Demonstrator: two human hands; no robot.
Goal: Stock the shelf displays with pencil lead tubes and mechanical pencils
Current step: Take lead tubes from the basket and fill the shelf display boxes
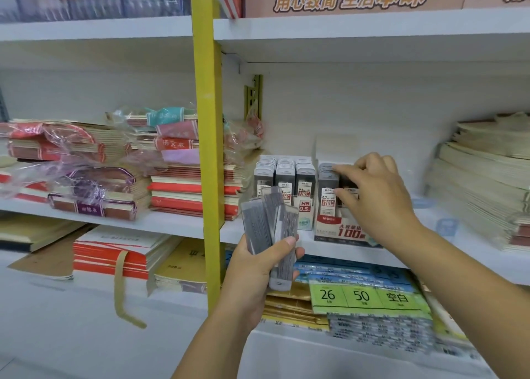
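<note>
The left hand [258, 266] grips a loose fan of lead tubes [268, 220]. The right hand [372, 195] pinches a single tube [347, 184] at the display box [338, 232] on the shelf [424, 215]. The fan may slip and scatter, because only its lower ends are held.

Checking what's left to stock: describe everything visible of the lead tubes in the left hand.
The lead tubes are flat clear plastic cases full of thin grey leads; one shows a pale grey cap at its lower end. About three are fanned out, roughly upright, before the shelf edge. The left hand grips their lower halves, thumb across the front.
</note>
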